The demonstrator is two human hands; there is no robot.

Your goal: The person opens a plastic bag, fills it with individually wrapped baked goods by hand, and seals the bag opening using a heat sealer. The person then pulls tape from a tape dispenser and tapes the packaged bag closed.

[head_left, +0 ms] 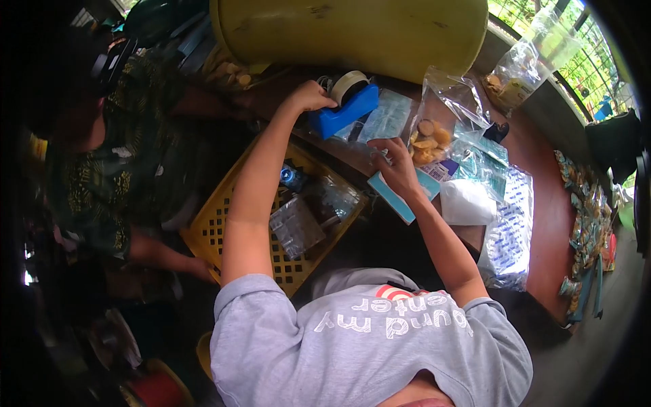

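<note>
My left hand (313, 97) rests against the left side of a blue tape dispenser (347, 114), its fingers bent near the pale tape roll (349, 87). To the right and lower, my right hand (395, 160) has its fingers curled together around something whitish and clear, too small to make out. A light blue pad or packet (405, 195) lies beneath that hand. Beside it stands a clear bag of orange-brown food pieces (428, 144). Flat teal packets (386, 117) lie behind, between the dispenser and the bag.
A yellow crate (211, 234) holding clear packs sits below the brown table (549, 224). A large yellow drum (352, 34) is behind. At the left, another person (115, 176) has a hand on the crate. White-and-blue packaging (512, 234) and a second food bag (519, 78) are at the right.
</note>
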